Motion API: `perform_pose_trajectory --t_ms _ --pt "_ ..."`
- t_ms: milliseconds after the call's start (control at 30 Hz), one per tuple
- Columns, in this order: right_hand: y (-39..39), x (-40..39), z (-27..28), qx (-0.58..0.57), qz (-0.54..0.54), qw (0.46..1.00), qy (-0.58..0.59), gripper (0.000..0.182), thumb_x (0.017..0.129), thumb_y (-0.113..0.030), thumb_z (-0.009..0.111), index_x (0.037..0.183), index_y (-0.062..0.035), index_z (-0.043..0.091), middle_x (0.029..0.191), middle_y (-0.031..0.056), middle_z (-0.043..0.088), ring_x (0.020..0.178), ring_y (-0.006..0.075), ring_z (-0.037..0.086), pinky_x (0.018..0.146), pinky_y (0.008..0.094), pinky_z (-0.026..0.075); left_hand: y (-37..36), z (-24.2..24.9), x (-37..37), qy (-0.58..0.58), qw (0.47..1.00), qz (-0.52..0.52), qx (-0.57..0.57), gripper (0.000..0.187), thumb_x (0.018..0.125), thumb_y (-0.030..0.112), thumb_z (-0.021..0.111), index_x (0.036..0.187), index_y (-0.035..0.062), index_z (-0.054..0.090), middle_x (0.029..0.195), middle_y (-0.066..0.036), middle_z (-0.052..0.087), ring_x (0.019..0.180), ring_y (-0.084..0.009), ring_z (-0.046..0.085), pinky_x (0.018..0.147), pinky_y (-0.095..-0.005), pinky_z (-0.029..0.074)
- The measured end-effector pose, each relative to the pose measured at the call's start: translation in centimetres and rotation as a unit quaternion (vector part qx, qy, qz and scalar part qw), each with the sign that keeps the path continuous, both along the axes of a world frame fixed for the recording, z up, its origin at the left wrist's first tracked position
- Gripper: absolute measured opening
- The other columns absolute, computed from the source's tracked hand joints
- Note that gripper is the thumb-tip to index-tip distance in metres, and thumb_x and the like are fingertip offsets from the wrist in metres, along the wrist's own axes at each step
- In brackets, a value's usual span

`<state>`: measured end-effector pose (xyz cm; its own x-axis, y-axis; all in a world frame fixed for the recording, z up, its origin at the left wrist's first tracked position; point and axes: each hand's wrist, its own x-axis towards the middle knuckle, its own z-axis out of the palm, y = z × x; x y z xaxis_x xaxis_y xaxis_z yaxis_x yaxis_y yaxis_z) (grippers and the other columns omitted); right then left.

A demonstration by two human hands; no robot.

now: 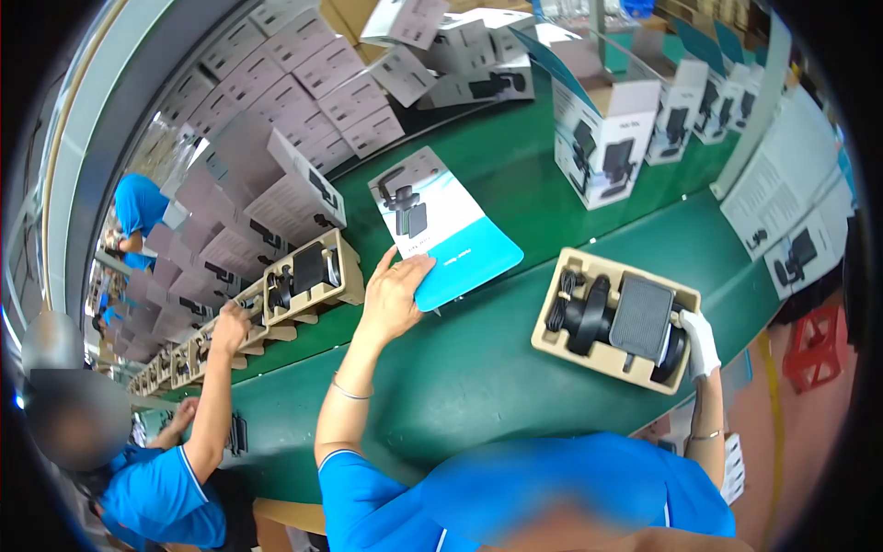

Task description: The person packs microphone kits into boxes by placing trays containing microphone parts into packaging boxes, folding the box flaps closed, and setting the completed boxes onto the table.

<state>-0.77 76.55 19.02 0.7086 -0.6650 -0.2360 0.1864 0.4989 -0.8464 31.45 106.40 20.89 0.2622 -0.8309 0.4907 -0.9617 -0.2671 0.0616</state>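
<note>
My left hand [394, 293] is bare and has hold of the near left edge of a white printed carton [425, 195] with a blue flap [471, 262]. A picture of a black holder is printed on the carton, which slants over the green bench. In my right hand [701, 344], which wears a white glove, is the right end of a brown pulp tray [589, 361]. Inside that tray lie a coiled black cable [563, 299], a black mount with a round base [589, 316] and a ribbed dark grey pad [641, 316]. My right fingertips are partly hidden at the tray's rim.
Open cartons [607, 152] stand at the back right, and stacked white boxes [303, 78] at the back left. A row of filled trays [317, 276] runs left, where a co-worker's hand [232, 328] reaches. A red stool [816, 348] stands on the floor, right.
</note>
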Motion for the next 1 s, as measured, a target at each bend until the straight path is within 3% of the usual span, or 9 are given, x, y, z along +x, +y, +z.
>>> perform_pose_trajectory --t_ms 100,167,267,367,533,667,833,933,1000 --pt "-0.7 -0.8 -1.1 -0.030 -0.003 0.999 -0.014 0.031 0.084 -0.022 0.049 0.104 0.0009 0.056 0.097 0.0108 0.059 0.091 0.0198 0.053 0.089 0.0288 0.038 -0.9 0.2 -0.5 0.067 0.997 -0.028 -0.010 0.031 0.068 0.008 0.060 0.098 0.0022 0.062 0.092 -0.011 0.066 0.078 -0.0249 0.062 0.082 -0.0344 0.046" --pt "-1.4 -1.0 -2.5 -0.052 0.003 0.999 -0.016 0.032 0.085 -0.022 0.048 0.105 0.0015 0.057 0.098 0.0112 0.059 0.093 0.0200 0.053 0.091 0.0290 0.037 -2.4 1.7 -0.8 0.266 0.955 0.108 -0.075 0.028 0.075 0.009 0.055 0.099 -0.0010 0.061 0.091 -0.013 0.066 0.078 -0.0269 0.061 0.074 -0.0349 0.047" --pt "-2.3 -2.3 -4.9 -0.065 0.003 0.998 -0.013 0.033 0.087 -0.023 0.047 0.106 0.0020 0.057 0.099 0.0117 0.059 0.095 0.0203 0.053 0.093 0.0292 0.037 -5.2 1.0 -1.3 0.353 0.899 0.080 -0.246 0.029 0.083 0.012 0.050 0.107 -0.0033 0.057 0.098 -0.016 0.062 0.081 -0.0283 0.060 0.072 -0.0369 0.045" --pt "-1.5 -4.9 -6.7 -0.215 -0.142 0.966 0.036 0.031 0.087 -0.021 0.047 0.105 0.0028 0.056 0.100 0.0124 0.058 0.093 0.0210 0.053 0.091 0.0298 0.038 -7.5 -0.4 -3.2 0.421 0.850 0.070 -0.307 0.033 0.087 0.015 0.047 0.114 -0.0041 0.050 0.103 -0.018 0.059 0.089 -0.0276 0.057 0.077 -0.0360 0.044" --pt "-0.4 -7.0 -9.6 -0.463 -0.343 0.806 0.135 0.029 0.086 -0.017 0.048 0.104 0.0040 0.053 0.100 0.0136 0.057 0.090 0.0222 0.054 0.086 0.0308 0.040 -10.3 -2.5 -4.8 0.515 0.762 0.062 -0.387 0.039 0.093 0.020 0.044 0.123 -0.0052 0.041 0.110 -0.020 0.054 0.099 -0.0266 0.053 0.084 -0.0348 0.043" --pt "1.8 -10.5 -11.7 -0.634 -0.440 0.594 0.229 0.027 0.085 -0.014 0.048 0.104 0.0050 0.051 0.100 0.0145 0.056 0.087 0.0231 0.054 0.083 0.0315 0.042 -11.0 -2.0 -7.5 0.577 0.749 0.043 -0.322 0.041 0.092 0.019 0.045 0.126 -0.0031 0.038 0.115 -0.019 0.051 0.105 -0.0256 0.050 0.089 -0.0357 0.040" --pt "2.3 -11.0 -13.7 -0.594 -0.279 0.722 0.219 0.047 0.072 -0.005 0.063 0.115 0.0018 0.045 0.109 0.0161 0.052 0.094 0.0254 0.053 0.086 0.0338 0.043 -13.4 -0.5 -11.1 0.613 0.722 -0.019 -0.319 0.040 0.092 0.018 0.045 0.126 -0.0022 0.039 0.120 -0.019 0.048 0.110 -0.0253 0.047 0.092 -0.0361 0.038" --pt "2.8 -8.7 -11.7 -0.632 -0.328 0.669 0.214 0.052 0.070 -0.005 0.064 0.117 0.0007 0.044 0.112 0.0159 0.050 0.096 0.0259 0.053 0.087 0.0345 0.043 -12.8 -2.7 -10.3 0.599 0.735 -0.074 -0.310 0.042 0.090 0.018 0.047 0.125 -0.0028 0.040 0.122 -0.019 0.047 0.110 -0.0269 0.046 0.093 -0.0372 0.037" --pt "3.2 -7.3 -11.1 -0.662 -0.368 0.621 0.202 0.056 0.068 -0.005 0.066 0.119 -0.0005 0.042 0.114 0.0157 0.048 0.098 0.0263 0.053 0.087 0.0352 0.044 -11.7 -0.9 -11.2 0.435 0.889 -0.127 -0.074 0.039 0.085 0.021 0.052 0.115 -0.0031 0.050 0.111 -0.019 0.056 0.099 -0.0314 0.054 0.085 -0.0378 0.041"
